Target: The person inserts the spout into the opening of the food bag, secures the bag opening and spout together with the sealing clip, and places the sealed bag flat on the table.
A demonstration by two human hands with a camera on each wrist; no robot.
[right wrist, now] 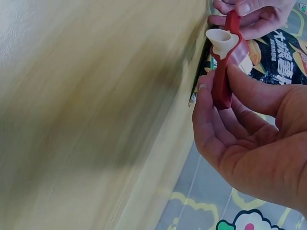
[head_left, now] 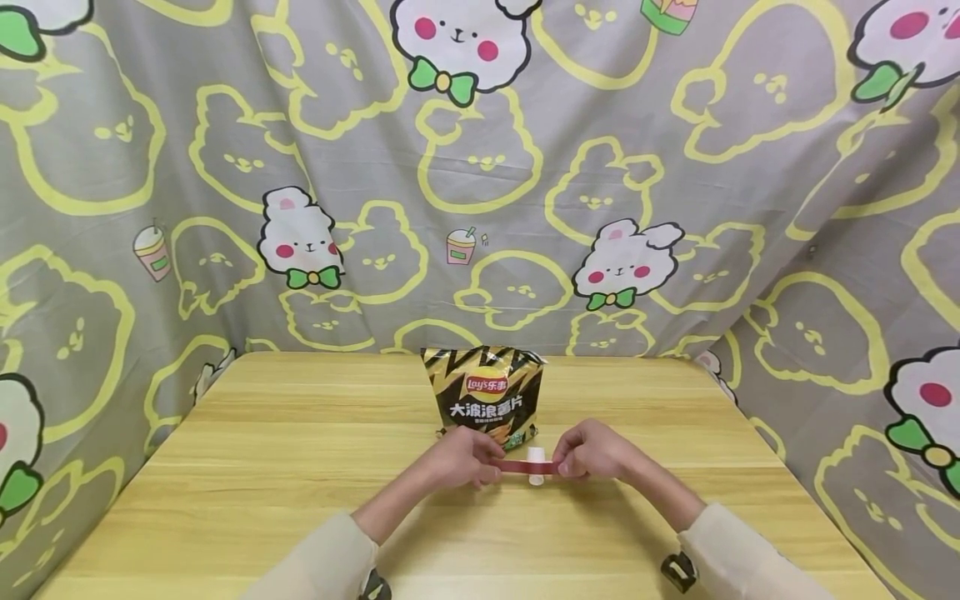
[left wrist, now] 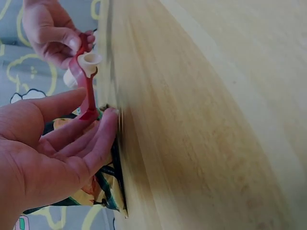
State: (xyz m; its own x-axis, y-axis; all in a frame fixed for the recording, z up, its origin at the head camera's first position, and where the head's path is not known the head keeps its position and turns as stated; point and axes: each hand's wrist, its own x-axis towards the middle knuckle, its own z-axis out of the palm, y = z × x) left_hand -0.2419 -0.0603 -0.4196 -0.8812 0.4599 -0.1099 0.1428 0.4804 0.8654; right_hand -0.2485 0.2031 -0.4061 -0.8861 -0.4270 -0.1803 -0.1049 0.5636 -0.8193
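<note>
A long red bag clip [head_left: 515, 467] with a white pouring spout [head_left: 536, 454] through its middle is held level above the table between both hands. My left hand [head_left: 461, 458] pinches its left end between thumb and fingers. At the other end, my right hand [head_left: 596, 451] pinches the bar, with the thumb on top in the right wrist view. The spout's round mouth [right wrist: 218, 36] faces toward the table's near side. Just behind the hands stands a black and gold Lay's chip bag [head_left: 483, 387], its lower left corner partly covered by the left hand.
The wooden table [head_left: 262, 467] reaches back to a grey curtain [head_left: 375, 167] with yellow outlines and white cartoon figures, which also hangs along both sides. Dark wrist straps [head_left: 678, 572] sit below the beige sleeves [head_left: 750, 550].
</note>
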